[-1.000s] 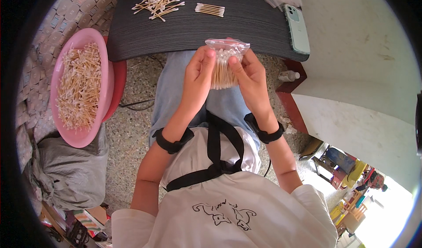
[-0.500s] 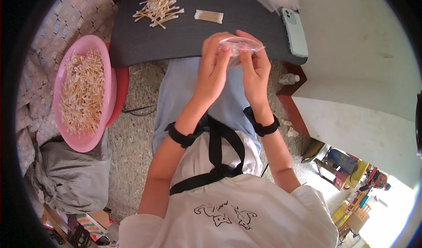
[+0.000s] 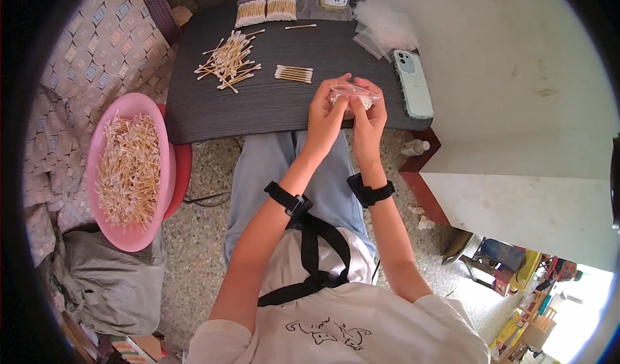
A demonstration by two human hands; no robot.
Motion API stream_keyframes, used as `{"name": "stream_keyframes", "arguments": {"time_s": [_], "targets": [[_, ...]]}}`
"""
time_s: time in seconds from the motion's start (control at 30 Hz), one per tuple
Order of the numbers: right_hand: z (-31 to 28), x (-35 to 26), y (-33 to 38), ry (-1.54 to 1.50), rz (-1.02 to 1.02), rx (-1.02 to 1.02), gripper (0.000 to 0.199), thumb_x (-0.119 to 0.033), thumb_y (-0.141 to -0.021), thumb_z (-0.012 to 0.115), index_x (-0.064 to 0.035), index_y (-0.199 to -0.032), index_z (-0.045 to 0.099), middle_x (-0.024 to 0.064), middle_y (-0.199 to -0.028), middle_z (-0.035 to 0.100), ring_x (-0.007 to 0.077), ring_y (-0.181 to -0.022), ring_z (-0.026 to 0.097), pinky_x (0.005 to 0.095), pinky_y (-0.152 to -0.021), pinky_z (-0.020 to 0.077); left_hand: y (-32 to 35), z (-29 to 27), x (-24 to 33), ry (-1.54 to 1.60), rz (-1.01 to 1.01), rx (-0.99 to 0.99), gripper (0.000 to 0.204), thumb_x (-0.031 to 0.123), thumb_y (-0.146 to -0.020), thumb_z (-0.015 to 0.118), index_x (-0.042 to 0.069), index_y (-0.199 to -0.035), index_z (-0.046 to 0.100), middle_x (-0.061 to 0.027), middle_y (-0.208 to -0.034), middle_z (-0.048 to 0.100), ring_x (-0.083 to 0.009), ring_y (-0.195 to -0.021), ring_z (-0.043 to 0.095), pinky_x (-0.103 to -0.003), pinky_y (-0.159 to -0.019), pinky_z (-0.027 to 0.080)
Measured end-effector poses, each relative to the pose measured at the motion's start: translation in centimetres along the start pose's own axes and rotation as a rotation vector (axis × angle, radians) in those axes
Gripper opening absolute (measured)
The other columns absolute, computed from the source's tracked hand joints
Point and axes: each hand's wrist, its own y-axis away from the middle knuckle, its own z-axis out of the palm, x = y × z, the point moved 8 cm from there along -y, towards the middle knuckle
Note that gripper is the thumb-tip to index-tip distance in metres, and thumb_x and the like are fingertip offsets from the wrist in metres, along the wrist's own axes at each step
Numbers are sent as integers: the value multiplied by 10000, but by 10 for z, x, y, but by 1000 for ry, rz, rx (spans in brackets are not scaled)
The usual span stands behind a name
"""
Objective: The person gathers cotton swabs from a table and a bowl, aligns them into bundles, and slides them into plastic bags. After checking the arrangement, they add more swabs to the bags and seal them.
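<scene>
- Pinching a small clear plastic bag (image 3: 354, 95) from both sides, the person holds it up over the near edge of the table, just left of the phone. It looks like cotton swabs are inside, but the hands cover most of it, so hard to say how full it is.
- Left hand (image 3: 325, 115) is curled shut on the bag's left end, fingertips up at the top edge.
- Right hand (image 3: 369, 122) is closed on the bag's right end the same way, thumb and fingers clamped on the plastic. Both wrists wear black straps.
- Just far-left of the hands sits a small neat bundle of swabs (image 3: 294, 73), lined up side by side on the dark table (image 3: 258, 109).
- Further left is a loose messy pile of swabs (image 3: 229, 59), sticks pointing every which way.
- At the far edge of the table are two filled packs of swabs (image 3: 266, 9) side by side, with a single stray swab (image 3: 301, 26) lying just near of them.
- Light green phone (image 3: 413, 83) lies flat at the right end of the table, camera end pointing far.
- Bunch of empty clear bags (image 3: 384, 28) is heaped just beyond the phone.
- Way off left, beside the table and lower down, a pink basin (image 3: 129, 170) is heaped with loads more swabs; it rests on something red.
</scene>
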Motion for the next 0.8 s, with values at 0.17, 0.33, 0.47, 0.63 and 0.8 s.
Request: {"name": "stream_keyframes", "arguments": {"time_s": [0.17, 0.33, 0.47, 0.63, 0.8], "targets": [[-3, 12, -8, -44, 77, -41, 204, -122, -948, 510, -15, -1118, 549, 54, -1080, 589, 110, -968, 557, 262, -833, 450, -4, -1, 2, -62, 28, -9, 223, 112, -949, 447, -13, -1051, 602, -127, -1189, 588, -122, -1055, 555, -261, -876, 450], [-2, 12, -15, -114, 176, -97, 244, -200, -974, 484, -11, -1108, 561, 51, -1031, 611, 109, -935, 560, 259, -816, 447, 1, -3, -5, -111, -92, 22, 271, 242, -973, 463, 19, -1037, 603, -15, -967, 615, -52, -869, 552, -226, -766, 441], [-3, 15, -17, -108, 143, -60, 256, -207, -967, 515, 5, -1069, 615, 52, -1003, 627, 101, -890, 561, 248, -794, 440, -2, -9, -7, -163, -84, 12, 317, 276, -984, 470, 2, -1059, 612, 7, -867, 602, -30, -784, 514, -214, -683, 418], [-5, -20, -11, 123, -33, -3, 191, -149, -909, 617, 28, -941, 682, 51, -949, 633, 82, -840, 552, 215, -715, 425, 0, -20, 22, -497, 58, 53, 375, 320, -977, 498, -17, -967, 661, -15, -653, 568, -18, -636, 463, -235, -554, 389], [12, -61, 0, 531, -205, -21, 177, -132, -871, 670, 40, -900, 693, 21, -790, 615, 77, -707, 521, 234, -598, 404, 5, -21, 54, -509, 42, 63, 406, 353, -957, 536, -11, -864, 689, -21, -614, 585, -25, -578, 489, -219, -516, 382]]}}
